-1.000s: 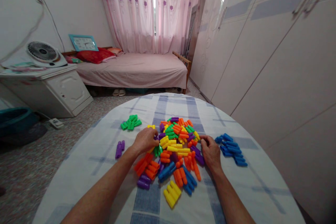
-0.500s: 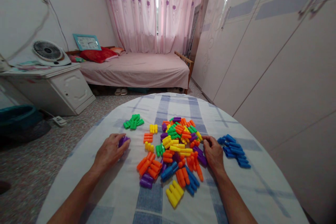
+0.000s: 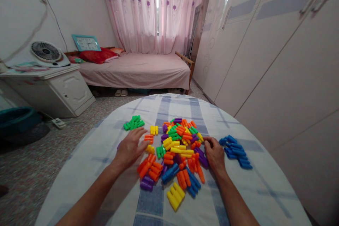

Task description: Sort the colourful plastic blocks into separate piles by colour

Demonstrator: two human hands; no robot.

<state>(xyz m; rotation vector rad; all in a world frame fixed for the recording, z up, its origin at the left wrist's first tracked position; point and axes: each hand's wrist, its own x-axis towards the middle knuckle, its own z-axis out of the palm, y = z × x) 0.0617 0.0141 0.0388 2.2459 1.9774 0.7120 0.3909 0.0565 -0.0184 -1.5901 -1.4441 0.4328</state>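
Note:
Over the left side of the table, my left hand (image 3: 131,146) reaches with fingers spread and holds nothing that shows. Its fingertips come close to a small orange block (image 3: 148,138) and a yellow block (image 3: 150,149). Behind that hand, a purple block (image 3: 119,144) is mostly hidden. My right hand (image 3: 215,152) rests at the right edge of a mixed pile of bullet-shaped plastic blocks (image 3: 182,150), its fingers loosely bent and apart. Near its fingertips are a yellow block (image 3: 200,137) and a purple block (image 3: 202,158); I see nothing gripped.
Green blocks (image 3: 134,123) form a group at the far left, and blue blocks (image 3: 235,152) lie right of my right hand. A yellow block (image 3: 176,196) sits nearest me. The round table (image 3: 182,102) has a checked cloth. Beyond are a bed (image 3: 140,69) and a wardrobe (image 3: 278,60).
My left hand has let go of the purple block at the left and moved right towards the small orange and yellow blocks, its fingers opening. My right hand has stayed in place.

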